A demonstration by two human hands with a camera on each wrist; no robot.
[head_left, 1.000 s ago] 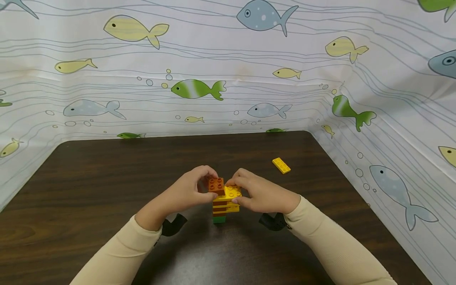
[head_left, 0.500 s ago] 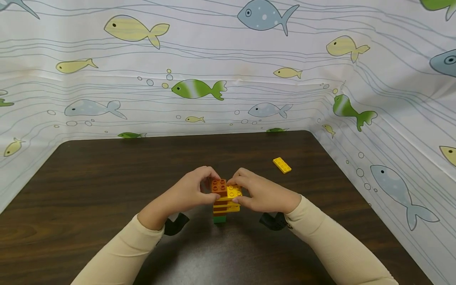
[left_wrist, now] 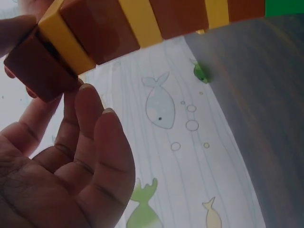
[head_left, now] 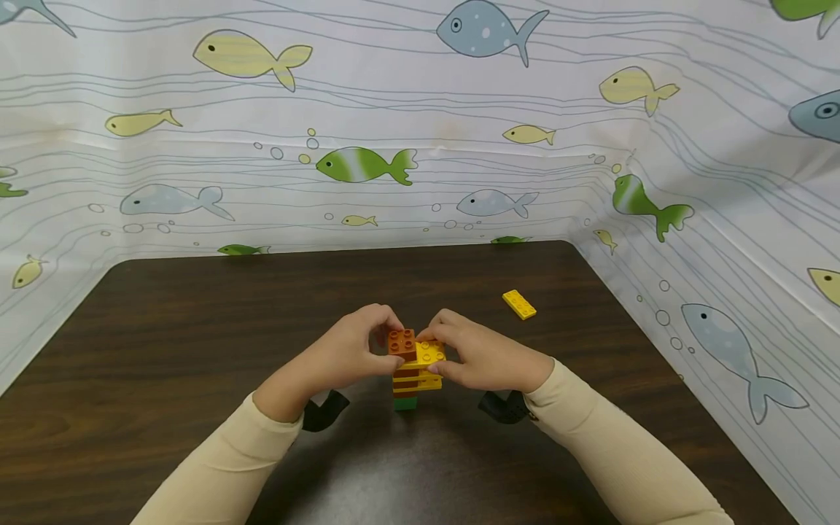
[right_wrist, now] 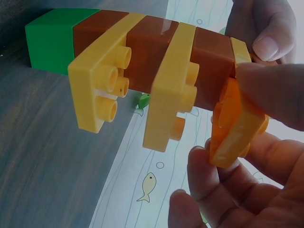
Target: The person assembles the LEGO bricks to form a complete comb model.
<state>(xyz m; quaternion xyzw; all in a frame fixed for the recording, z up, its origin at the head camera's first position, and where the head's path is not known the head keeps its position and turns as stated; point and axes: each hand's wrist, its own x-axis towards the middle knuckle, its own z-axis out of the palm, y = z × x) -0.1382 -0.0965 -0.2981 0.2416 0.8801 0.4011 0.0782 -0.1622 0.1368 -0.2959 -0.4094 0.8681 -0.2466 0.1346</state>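
Observation:
A tower of toy building bricks stands in the middle of the table, a green brick (head_left: 405, 403) at its foot and brown bricks (right_wrist: 148, 52) alternating with yellow plates (right_wrist: 166, 90) above. The plates jut out to the right. My left hand (head_left: 348, 351) pinches the topmost brown brick (head_left: 402, 345) between thumb and fingers. That brick (left_wrist: 42, 69) sits tilted over the top yellow plate (left_wrist: 69, 40) in the left wrist view, with a dark gap along part of its edge. My right hand (head_left: 482, 356) pinches the jutting end of the top yellow plate (right_wrist: 237, 137).
A loose yellow plate (head_left: 519, 305) lies toward the back right of the dark wooden table (head_left: 262, 292). A white fish-print curtain (head_left: 394, 109) hangs behind the table and along its right side. Dark wrist straps (head_left: 505, 408) show below both hands.
The left hand and the top brown brick have shifted slightly to the right over the tower. The right hand keeps its hold on the yellow plate, almost unmoved.

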